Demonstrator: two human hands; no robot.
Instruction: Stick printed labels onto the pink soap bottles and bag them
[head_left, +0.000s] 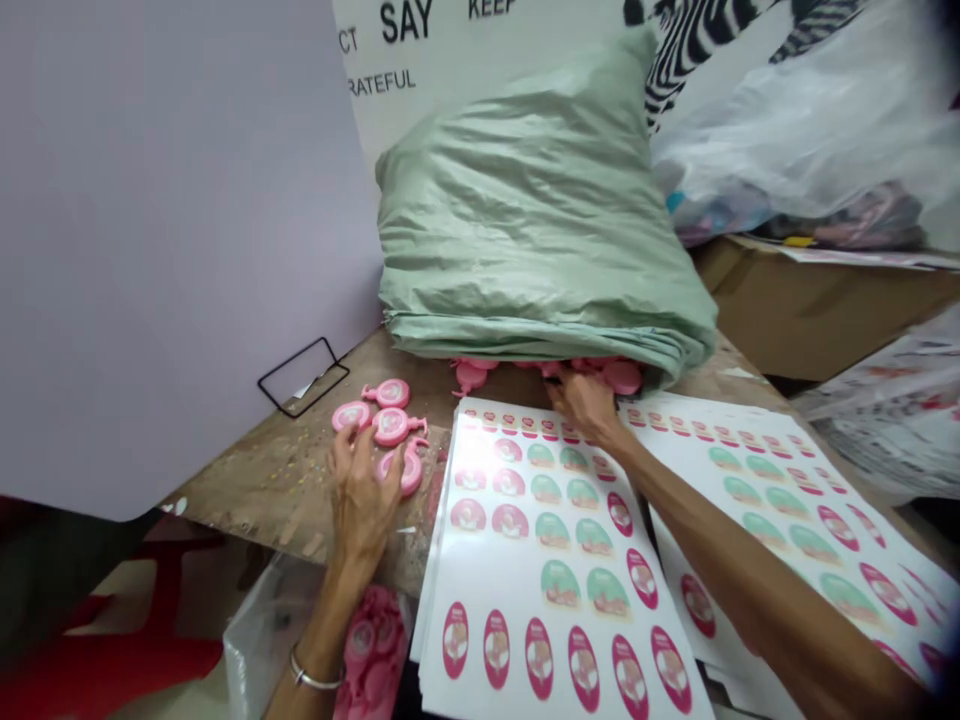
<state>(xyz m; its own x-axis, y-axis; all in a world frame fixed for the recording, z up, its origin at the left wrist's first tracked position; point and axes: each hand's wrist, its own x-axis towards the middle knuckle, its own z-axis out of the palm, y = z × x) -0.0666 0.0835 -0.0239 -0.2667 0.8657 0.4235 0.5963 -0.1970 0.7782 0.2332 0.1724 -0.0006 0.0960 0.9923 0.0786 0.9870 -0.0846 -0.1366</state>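
Observation:
My left hand (363, 495) rests over a small group of pink round plastic pieces, its fingers apart and touching the nearest ones. These pieces have short hooked tails; a printed sticker shows on the face of one pink piece (391, 426), and another pink piece (391, 393) lies just behind it. My right hand (589, 402) reaches to the lower edge of a large green bag (525, 230), its fingers curled among more pink pieces (622, 376) that stick out from under it. Its fingertips are partly hidden, so what they grip is unclear.
Printed sticker sheets (510, 570) lie stacked under my right forearm, with a second stack (720, 500) to the right. Below the table edge, a clear bag holds pink pieces (375, 640). A black wire frame (304, 377) stands by the pale panel; a cardboard box (817, 310) stands behind right.

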